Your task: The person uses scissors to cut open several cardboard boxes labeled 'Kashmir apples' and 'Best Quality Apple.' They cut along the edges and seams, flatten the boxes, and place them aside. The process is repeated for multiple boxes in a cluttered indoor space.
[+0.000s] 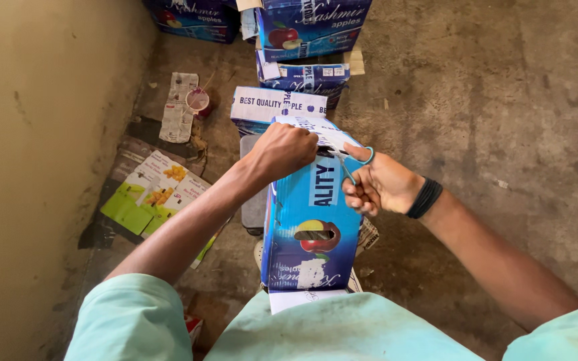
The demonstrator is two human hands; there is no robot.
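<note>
Box: I see the blue apple carton point(309, 220) standing upright just ahead of my lap
Left hand point(282, 150): clenched on the carton's top flap
Right hand point(379, 184): fingers closed through scissors point(352, 164) at the carton's top right edge
Beyond carton: more blue cartons point(302, 30); a cup point(198, 101) to their left

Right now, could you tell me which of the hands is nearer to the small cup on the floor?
Left. The left hand grips the blue box's top edge, on the cup's side; the right hand, holding scissors, is farther away.
</note>
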